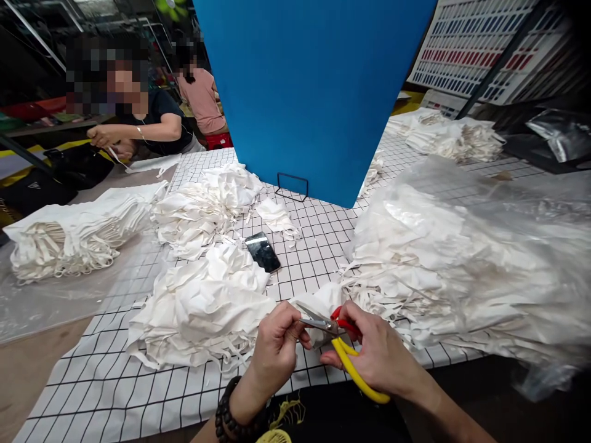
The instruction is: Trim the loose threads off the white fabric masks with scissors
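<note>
My right hand (381, 351) grips scissors (355, 369) with one red and one yellow handle. Their blades are parted and point left, toward the fingers of my left hand (279, 338). Those fingers are closed in a pinch at the edge of a white cloth piece (321, 299), which lies behind the blades; the exact spot they pinch is partly hidden. Left of my hands is a loose heap of white cloth pieces (203, 301) with thin straps. To the right, a larger heap (429, 258) of similar pieces lies partly under clear plastic.
A phone (263, 252) lies on the grid-patterned tablecloth (314, 240). Beyond it stands a tall blue board (314, 92) by a small wire stand (292, 187). Folded white cloths (83, 231) are stacked at left. A co-worker (152, 123) sits there, handling a white strip.
</note>
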A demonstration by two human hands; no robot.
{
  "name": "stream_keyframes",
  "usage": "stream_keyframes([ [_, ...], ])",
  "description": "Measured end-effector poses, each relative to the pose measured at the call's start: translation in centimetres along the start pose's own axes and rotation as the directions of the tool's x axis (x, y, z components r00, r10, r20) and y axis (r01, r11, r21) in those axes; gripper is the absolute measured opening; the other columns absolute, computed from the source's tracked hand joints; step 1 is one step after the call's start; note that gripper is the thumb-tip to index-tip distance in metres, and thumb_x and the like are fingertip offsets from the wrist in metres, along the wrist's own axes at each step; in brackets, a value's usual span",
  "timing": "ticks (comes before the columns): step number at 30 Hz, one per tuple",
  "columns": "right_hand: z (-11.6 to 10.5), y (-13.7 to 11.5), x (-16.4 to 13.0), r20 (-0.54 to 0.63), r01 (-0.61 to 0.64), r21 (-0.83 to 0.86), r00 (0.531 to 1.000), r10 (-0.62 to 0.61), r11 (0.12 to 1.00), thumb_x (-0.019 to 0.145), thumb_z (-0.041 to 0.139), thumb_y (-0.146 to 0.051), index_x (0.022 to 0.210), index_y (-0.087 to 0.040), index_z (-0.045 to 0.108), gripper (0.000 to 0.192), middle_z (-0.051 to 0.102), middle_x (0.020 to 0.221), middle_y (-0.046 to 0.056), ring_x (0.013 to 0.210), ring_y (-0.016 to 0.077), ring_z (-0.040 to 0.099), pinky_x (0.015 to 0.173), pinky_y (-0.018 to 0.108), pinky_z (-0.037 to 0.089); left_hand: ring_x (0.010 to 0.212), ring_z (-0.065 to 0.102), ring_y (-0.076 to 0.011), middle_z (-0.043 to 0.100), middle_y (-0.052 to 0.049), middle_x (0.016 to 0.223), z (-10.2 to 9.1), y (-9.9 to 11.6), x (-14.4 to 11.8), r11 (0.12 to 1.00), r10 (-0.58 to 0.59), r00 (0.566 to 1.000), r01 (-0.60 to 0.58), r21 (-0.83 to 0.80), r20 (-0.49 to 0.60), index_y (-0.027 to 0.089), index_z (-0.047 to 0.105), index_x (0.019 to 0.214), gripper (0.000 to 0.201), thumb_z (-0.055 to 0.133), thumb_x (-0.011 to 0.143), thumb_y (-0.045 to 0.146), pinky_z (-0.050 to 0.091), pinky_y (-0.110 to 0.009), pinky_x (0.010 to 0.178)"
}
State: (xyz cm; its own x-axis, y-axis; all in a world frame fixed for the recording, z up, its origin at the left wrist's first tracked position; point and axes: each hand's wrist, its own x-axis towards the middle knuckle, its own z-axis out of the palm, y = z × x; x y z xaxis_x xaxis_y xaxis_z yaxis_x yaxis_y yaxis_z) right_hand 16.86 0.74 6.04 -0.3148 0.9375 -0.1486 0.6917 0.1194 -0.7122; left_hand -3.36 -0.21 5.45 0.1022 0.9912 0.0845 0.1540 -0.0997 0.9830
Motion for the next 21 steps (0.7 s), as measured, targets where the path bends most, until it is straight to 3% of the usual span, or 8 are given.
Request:
stream_keyframes([
  [7, 0.41, -0.08, -0.11, -0.054, 0.070, -0.056, 0.996, -0.073, 0.996, 0.065, 0.074, -0.036, 0.086, -0.025, 0.049, 0.034, 0.063, 0.072, -0.002, 0.059, 0.0169, 0.055, 0.055, 0.027, 0.038, 0.054, 0.060, -0.0133, 0.055, -0.003, 0.073, 0.10, -0.49, -0.64, 0.997, -0.040, 0.999, 0.040, -0.062, 0.005, 0.018, 0.068, 0.078, 0.021, 0.054, 0.091, 0.024, 0.047, -0.025, 0.054],
  [14, -0.03, -0.81, -0.32, -0.050, 0.036, -0.077, 0.998, -0.040, 0.996, 0.069, 0.073, -0.042, 0.082, -0.024, 0.049, 0.034, 0.061, 0.070, -0.004, 0.060, 0.0155, 0.054, 0.056, 0.025, 0.036, 0.046, 0.050, -0.0067, 0.048, 0.001, 0.069, -0.03, -0.54, -0.54, 0.993, 0.090, 0.995, -0.093, 0.076, 0.040, 0.017, 0.061, 0.078, 0.023, 0.046, 0.095, 0.021, 0.041, -0.019, 0.045],
  [21, 0.06, -0.63, -0.24, -0.045, 0.021, -0.095, 0.999, -0.026, 0.995, 0.067, 0.076, -0.054, 0.081, -0.024, 0.050, 0.042, 0.054, 0.061, -0.006, 0.054, 0.0142, 0.050, 0.054, 0.025, 0.034, 0.045, 0.048, -0.0051, 0.047, 0.002, 0.071, 0.02, -0.61, -0.54, 0.998, 0.035, 0.998, -0.038, 0.050, 0.055, 0.016, 0.059, 0.075, 0.024, 0.047, 0.095, 0.022, 0.040, -0.018, 0.042],
])
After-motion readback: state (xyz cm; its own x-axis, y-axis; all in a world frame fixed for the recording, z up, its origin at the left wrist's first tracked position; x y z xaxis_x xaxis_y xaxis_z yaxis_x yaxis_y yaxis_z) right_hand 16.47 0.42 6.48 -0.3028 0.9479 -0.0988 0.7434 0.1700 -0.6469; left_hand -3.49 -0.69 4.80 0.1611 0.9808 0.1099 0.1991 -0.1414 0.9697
